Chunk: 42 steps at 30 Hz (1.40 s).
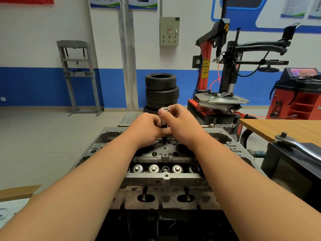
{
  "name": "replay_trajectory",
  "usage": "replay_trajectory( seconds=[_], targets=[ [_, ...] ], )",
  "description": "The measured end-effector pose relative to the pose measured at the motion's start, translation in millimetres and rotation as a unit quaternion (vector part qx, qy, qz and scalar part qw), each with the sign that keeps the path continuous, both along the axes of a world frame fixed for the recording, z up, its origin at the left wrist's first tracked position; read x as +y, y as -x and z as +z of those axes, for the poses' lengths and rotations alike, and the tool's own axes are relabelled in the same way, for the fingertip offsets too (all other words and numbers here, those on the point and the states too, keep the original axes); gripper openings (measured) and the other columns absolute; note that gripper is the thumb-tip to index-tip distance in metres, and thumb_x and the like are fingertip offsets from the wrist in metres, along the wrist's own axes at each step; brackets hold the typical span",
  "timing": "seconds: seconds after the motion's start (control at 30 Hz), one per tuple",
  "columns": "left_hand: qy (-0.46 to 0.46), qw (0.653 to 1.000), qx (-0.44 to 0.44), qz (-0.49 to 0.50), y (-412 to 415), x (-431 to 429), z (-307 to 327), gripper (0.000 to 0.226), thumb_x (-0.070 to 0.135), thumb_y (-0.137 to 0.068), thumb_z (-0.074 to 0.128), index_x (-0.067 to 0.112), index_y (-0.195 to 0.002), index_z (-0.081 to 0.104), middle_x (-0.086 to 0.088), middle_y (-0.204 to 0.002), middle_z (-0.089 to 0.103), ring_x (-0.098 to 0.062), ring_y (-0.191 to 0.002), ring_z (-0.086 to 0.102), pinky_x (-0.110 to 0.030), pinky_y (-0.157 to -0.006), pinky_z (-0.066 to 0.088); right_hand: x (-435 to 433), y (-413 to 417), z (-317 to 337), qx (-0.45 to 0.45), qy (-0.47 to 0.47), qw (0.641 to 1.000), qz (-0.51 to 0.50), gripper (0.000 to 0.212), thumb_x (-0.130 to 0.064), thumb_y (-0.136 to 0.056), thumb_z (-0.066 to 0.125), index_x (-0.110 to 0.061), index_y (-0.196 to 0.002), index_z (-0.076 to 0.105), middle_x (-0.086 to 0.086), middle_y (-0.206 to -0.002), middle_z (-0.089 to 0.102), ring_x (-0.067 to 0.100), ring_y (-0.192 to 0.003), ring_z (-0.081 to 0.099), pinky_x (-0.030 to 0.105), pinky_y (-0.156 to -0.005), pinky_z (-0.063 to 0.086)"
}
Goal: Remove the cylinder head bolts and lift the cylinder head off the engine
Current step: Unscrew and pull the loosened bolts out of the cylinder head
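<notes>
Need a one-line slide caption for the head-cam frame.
Left hand and right hand grip an upright silver-topped shaft at the far side of the cylinder head; ratchet lies on the right.

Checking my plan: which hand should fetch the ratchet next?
Right hand, probably: the ratchet lies to its right; the left hand grips the tool shaft over the cylinder head.

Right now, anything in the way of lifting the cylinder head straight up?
Yes. A silver-capped shaft held by left hand and right hand stands in the far side of the cylinder head; a likely bolt head sits in the near row.
</notes>
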State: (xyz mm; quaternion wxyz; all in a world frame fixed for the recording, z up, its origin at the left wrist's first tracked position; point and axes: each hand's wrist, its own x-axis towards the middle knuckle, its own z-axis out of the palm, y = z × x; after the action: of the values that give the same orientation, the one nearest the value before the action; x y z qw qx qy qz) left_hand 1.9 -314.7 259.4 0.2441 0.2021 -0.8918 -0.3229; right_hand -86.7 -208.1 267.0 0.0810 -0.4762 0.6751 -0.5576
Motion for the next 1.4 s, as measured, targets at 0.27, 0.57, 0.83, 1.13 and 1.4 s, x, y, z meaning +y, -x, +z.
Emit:
replay_trajectory(
  seconds=[0.27,0.57,0.83,1.13,1.4],
  targets=[
    [-0.014,1.000,0.022,-0.012,0.5,-4.0,-1.5,0.034,0.033,-0.079,0.075,0.020,-0.055,0.055,0.011,-0.048,0.052,-0.002,-0.041,0.042,-0.011,-0.043,0.033,-0.7,-0.9,1.8,-0.010,-0.016,1.000,0.000,0.026,-0.045,-0.094,0.046,-0.023,-0.099,0.059,-0.013,-0.086,0.062,0.001,-0.081,0.057,0.021,-0.064,0.040],
    [0.000,1.000,0.015,0.014,1.4,-3.3,-0.8,0.030,0.032,-0.077,0.073,0.007,-0.066,0.061,0.005,-0.052,0.052,-0.002,-0.042,0.040,-0.016,-0.046,0.037,-1.5,-1.5,0.4,0.014,-0.024,1.000,0.012,0.022,-0.040,-0.093,0.050,-0.021,-0.092,0.062,-0.012,-0.079,0.062,0.001,-0.072,0.056,0.023,-0.066,0.040],
    [0.004,1.000,0.015,-0.015,-0.6,-3.2,-0.7,0.014,0.034,-0.079,0.073,0.021,-0.076,0.069,0.009,-0.060,0.062,-0.004,-0.051,0.053,-0.014,-0.051,0.042,-0.7,1.1,-1.0,-0.005,-0.014,1.000,0.001,0.030,-0.047,-0.088,0.056,-0.021,-0.103,0.056,-0.008,-0.093,0.065,0.003,-0.083,0.060,0.021,-0.065,0.042],
    [0.007,1.000,0.018,-0.001,-0.3,-1.9,-1.2,0.024,0.034,-0.078,0.073,0.011,-0.076,0.067,0.004,-0.060,0.058,-0.010,-0.055,0.050,-0.028,-0.057,0.044,0.0,0.0,-0.2,-0.003,-0.013,1.000,0.017,0.025,-0.045,-0.092,0.049,-0.025,-0.103,0.060,-0.014,-0.089,0.065,-0.006,-0.080,0.058,0.016,-0.064,0.039],
    [-0.005,0.999,0.029,-0.021,-3.3,-4.3,-0.3,0.024,0.035,-0.078,0.075,0.021,-0.065,0.061,0.014,-0.059,0.059,0.000,-0.055,0.052,-0.025,-0.062,0.046,-0.1,2.1,0.5,-0.032,-0.001,0.999,0.025,0.029,-0.042,-0.095,0.045,-0.019,-0.106,0.061,-0.006,-0.089,0.065,0.008,-0.088,0.061,0.025,-0.070,0.047]
  ],
)
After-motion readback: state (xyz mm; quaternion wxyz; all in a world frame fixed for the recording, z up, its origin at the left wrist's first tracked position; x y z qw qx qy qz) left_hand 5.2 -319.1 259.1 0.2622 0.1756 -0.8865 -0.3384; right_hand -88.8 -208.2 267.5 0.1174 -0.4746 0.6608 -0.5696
